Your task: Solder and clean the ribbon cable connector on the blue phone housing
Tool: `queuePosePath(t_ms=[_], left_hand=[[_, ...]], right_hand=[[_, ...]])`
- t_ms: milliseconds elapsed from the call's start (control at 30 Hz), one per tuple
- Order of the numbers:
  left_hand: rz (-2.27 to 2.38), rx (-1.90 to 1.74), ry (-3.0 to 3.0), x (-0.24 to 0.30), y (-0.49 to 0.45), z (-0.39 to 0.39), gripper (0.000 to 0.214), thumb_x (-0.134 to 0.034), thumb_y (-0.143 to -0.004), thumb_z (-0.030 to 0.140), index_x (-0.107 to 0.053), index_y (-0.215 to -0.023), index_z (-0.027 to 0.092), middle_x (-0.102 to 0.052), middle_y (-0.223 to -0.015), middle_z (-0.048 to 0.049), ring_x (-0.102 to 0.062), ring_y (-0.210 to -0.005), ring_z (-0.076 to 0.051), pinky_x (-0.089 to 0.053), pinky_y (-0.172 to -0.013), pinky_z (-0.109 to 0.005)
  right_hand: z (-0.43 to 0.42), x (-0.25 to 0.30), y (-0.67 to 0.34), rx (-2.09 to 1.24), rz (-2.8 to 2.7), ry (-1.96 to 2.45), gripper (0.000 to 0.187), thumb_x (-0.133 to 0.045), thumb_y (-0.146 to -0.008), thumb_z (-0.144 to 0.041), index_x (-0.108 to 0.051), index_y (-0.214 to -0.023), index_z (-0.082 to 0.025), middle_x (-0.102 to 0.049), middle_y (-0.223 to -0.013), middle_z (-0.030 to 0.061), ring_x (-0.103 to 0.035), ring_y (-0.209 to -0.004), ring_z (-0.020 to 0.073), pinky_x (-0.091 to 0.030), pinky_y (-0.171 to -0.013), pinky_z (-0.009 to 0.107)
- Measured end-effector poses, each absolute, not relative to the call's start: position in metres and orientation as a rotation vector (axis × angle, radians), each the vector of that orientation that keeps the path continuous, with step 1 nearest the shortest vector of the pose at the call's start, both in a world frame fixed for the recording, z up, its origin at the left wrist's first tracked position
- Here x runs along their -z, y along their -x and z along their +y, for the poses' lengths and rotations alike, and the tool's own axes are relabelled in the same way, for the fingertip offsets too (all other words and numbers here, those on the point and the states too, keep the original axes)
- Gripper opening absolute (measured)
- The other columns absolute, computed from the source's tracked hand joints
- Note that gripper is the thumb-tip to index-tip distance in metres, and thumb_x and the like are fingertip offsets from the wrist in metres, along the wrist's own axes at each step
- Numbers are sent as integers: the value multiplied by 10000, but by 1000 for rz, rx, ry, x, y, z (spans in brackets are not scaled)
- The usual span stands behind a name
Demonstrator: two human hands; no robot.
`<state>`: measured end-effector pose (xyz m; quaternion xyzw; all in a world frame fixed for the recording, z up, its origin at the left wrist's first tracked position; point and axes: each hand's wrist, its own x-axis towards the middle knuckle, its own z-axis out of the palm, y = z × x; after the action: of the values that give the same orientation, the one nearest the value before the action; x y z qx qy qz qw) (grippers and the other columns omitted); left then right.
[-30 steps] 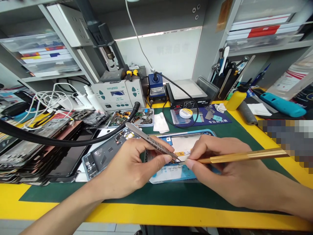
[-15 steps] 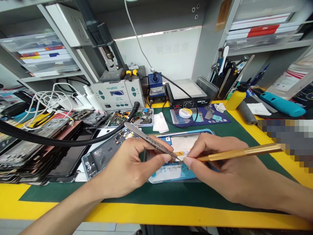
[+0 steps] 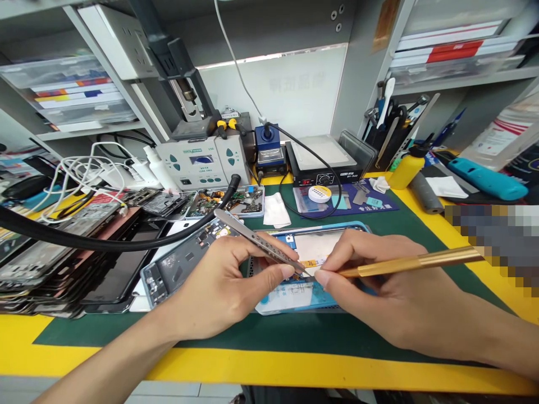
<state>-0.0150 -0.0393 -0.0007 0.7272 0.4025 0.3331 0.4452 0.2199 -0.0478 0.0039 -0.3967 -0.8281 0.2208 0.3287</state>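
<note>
An opened phone [image 3: 295, 294] with a blue frame is seen lying flat on the green mat [image 3: 252, 334] of the desk [image 3: 295, 370], at the centre of the view. Tweezers [image 3: 261, 242] are pinched between thumb and fingers of the left hand [image 3: 223, 286], with the tips brought down toward 4 o'clock onto the phone's middle. A gold rod [image 3: 412, 262] is gripped pen-fashion by the right hand [image 3: 387, 286]. Its handle runs out to 3 o'clock and its tip is laid just beside the tweezer tips, near a small yellow tab [image 3: 314, 262]. Since a second ago the rod's tip and the right hand have been shifted slightly toward 9 o'clock. Over the last half second almost nothing has been moved. From this, fine work held at one spot is judged. A black hose [image 3: 105, 244] is draped in from 9 o'clock. A second phone frame [image 3: 177, 266] is noted at 10 o'clock, just beyond the left hand.
</note>
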Motion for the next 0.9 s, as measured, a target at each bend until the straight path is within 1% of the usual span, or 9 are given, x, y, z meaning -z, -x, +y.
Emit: queuePosePath(t_ms=[133,267,333,500,667,900], left_hand=[[1002,-832,-1808,0,13,-39,93,-706,-930,216,-790,-958,186,-787,-924,-2,-693,-815,-140,-537,-727,-232],[1000,-837,-1802,1,13,-39,86,-711,-924,205,-789,-960,191,-786,-925,6,-698,-824,-136,-538,-739,-226],[1001,-835,-1792,1,13,-39,86,-713,-922,210,-786,-961,188,-786,-931,2,-700,-829,-140,-541,-743,-230],[1010,-833,-1803,1,14,-40,86,-709,-924,218,-785,-951,188,-781,-910,-1,-687,-797,-138,-534,-711,-231],[1019,-834,-1821,0,13,-40,90,-706,-926,211,-787,-962,196,-785,-922,7,-695,-812,-131,-538,-718,-215],[1021,-847,-1843,-1,14,-40,81,-713,-924,201,-788,-952,209,-784,-924,27,-694,-820,-112,-537,-732,-190]], right_hand=[[-47,-3,-220,-558,-2166,1023,158,-627,-869,-143,-606,-732,-218,-568,-578,-84,-422,-442,65,-306,-378,212],[-48,-3,-222,-609,-2150,1043,145,-634,-886,-166,-615,-759,-232,-493,-536,-107,-360,-417,72,-271,-343,212],[-48,-3,-223,-606,-2157,1047,146,-633,-894,-170,-624,-762,-233,-488,-534,-106,-355,-420,76,-269,-344,217],[-47,-4,-221,-569,-2166,1015,148,-635,-882,-152,-624,-751,-220,-553,-573,-90,-405,-438,66,-303,-372,209],[-48,-5,-220,-555,-2173,996,141,-639,-889,-151,-635,-766,-218,-561,-559,-96,-420,-428,63,-310,-383,211],[-47,-5,-221,-513,-2185,982,147,-644,-878,-131,-630,-758,-215,-606,-615,-84,-461,-451,55,-339,-413,210]])
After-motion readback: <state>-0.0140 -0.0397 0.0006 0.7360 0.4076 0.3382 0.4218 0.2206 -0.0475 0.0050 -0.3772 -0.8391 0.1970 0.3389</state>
